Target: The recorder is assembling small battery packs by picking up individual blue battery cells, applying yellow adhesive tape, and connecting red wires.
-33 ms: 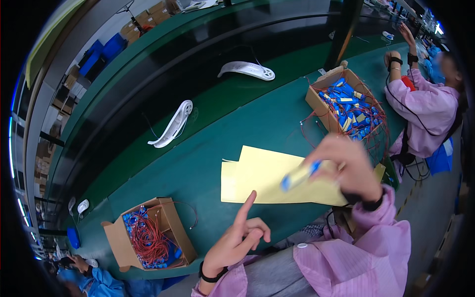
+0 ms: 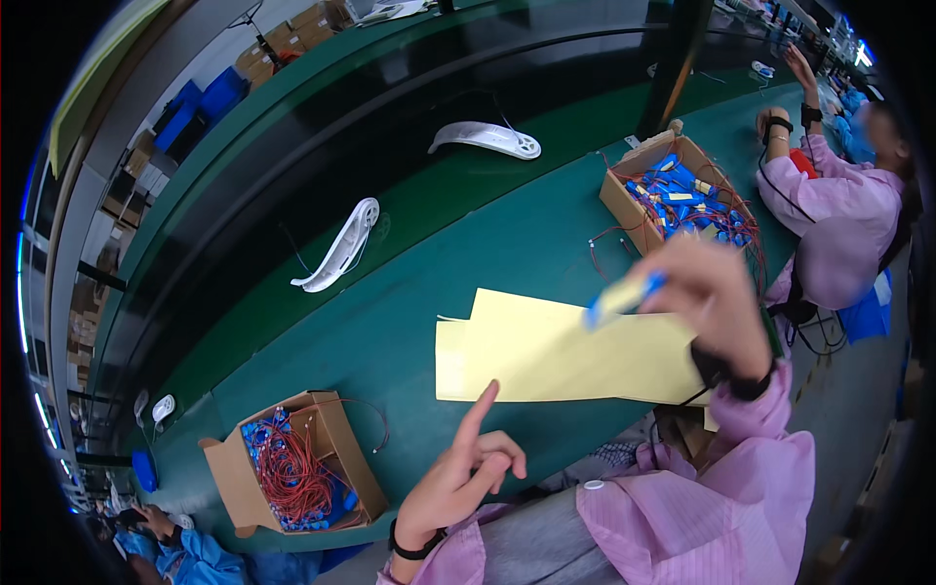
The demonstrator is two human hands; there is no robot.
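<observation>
My right hand (image 2: 710, 292), blurred by motion, grips a blue battery pack (image 2: 616, 298) with a pale yellow strip around it. It hangs above the right part of the yellow paper sheets (image 2: 526, 356), just nearer to me than the open carton (image 2: 624, 212). Inside that carton lie several blue battery packs (image 2: 682, 198) with yellow strips and red wires. Close to the sheets' near edge is my left hand (image 2: 453, 478), with the index finger stretched out and the other fingers loosely bent. Nothing shows in its grasp.
A second open carton (image 2: 351, 458) at left holds blue packs and coiled red wires (image 2: 297, 468). White curved plastic parts (image 2: 341, 249) lie on the green strip beyond the worktable (image 2: 409, 292). A dark post (image 2: 673, 73) stands behind the right carton. A person in pink (image 2: 848, 195) sits at right.
My right hand has moved slightly up and right, toward the right carton, carrying the battery pack. My left hand has barely shifted.
</observation>
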